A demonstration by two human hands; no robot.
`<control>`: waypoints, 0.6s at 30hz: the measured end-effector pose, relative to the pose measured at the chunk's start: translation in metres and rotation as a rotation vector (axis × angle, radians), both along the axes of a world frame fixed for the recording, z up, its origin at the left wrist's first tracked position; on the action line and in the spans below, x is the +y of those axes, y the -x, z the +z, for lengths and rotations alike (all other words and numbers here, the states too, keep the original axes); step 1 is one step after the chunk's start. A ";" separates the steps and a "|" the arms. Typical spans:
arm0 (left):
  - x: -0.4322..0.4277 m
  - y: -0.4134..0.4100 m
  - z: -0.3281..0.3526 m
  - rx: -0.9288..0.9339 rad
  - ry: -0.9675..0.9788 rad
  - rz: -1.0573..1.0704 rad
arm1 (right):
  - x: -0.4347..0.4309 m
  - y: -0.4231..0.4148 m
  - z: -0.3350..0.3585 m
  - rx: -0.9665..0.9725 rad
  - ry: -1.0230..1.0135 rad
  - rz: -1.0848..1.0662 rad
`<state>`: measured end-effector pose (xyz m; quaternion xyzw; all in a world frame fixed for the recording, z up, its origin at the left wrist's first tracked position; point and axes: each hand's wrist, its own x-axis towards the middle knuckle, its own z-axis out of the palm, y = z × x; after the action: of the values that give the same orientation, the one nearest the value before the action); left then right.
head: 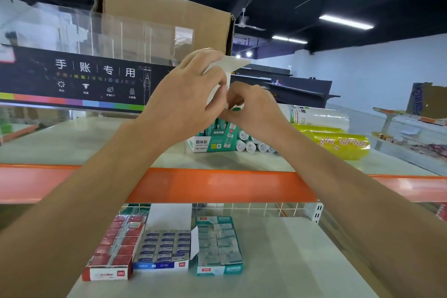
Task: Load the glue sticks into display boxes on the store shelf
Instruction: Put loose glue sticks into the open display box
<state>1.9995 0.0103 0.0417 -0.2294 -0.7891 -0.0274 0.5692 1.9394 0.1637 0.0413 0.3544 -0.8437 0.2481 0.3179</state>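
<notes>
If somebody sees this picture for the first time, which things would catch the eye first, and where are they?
First the left hand and right hand, meeting at centre on the raised white flap of the teal glue stick box on the upper shelf. Next the bright orange shelf edge across the middle, and the big cardboard carton behind, upper left.

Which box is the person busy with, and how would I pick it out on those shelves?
Find the orange shelf beam; on the shelf above it stands the glue stick display box. It is white and teal, sits under the left hand and right hand, and alone has a raised white flap, with loose glue sticks lying at its right.
</notes>
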 end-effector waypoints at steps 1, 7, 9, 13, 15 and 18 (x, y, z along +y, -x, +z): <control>0.000 0.000 0.000 -0.006 -0.003 0.002 | 0.000 0.001 0.001 -0.009 0.004 -0.004; 0.001 -0.002 0.000 -0.010 -0.016 -0.005 | -0.003 0.005 -0.001 -0.042 0.019 -0.029; 0.001 -0.002 0.000 -0.016 -0.019 -0.006 | -0.003 0.005 -0.002 -0.012 0.006 -0.014; 0.002 -0.003 0.000 -0.015 -0.016 -0.008 | 0.000 0.002 0.000 0.013 -0.049 -0.001; 0.002 -0.002 0.000 -0.018 -0.017 -0.012 | 0.003 0.001 -0.001 0.012 -0.077 0.000; 0.004 -0.002 -0.001 -0.031 -0.009 -0.012 | 0.006 -0.002 -0.001 0.021 -0.123 -0.009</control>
<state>2.0018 0.0147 0.0407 -0.2311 -0.7961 -0.0381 0.5580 1.9410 0.1693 0.0405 0.3721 -0.8555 0.1908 0.3054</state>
